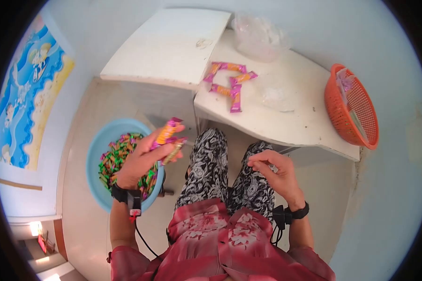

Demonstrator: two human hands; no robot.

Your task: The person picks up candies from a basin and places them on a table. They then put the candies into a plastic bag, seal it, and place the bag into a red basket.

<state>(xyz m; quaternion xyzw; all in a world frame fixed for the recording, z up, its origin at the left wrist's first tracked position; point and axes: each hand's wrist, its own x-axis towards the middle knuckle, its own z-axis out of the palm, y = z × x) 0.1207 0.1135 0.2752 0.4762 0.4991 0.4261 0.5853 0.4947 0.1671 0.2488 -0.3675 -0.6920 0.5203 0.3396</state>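
Observation:
My left hand [147,154] is closed around several wrapped candies [166,133], orange and purple, with a gold-green one at the fingertips. It is raised over the right side of a light blue basin [93,154] full of small green, purple and gold wrapped pieces [112,164]. Above my right thigh, my right hand [276,171] has thumb and fingertips pressed together; anything between them is too small to make out. Several orange and purple candy packets [236,98] lie in a loose, angular chain on the white table [267,117].
A clear plastic bag [260,37] rests against the wall at the table's back, and a flatter clear plastic piece [277,97] lies near the packets. An orange basket [333,105] holding packages leans at the table's right end. My legs are below the table edge.

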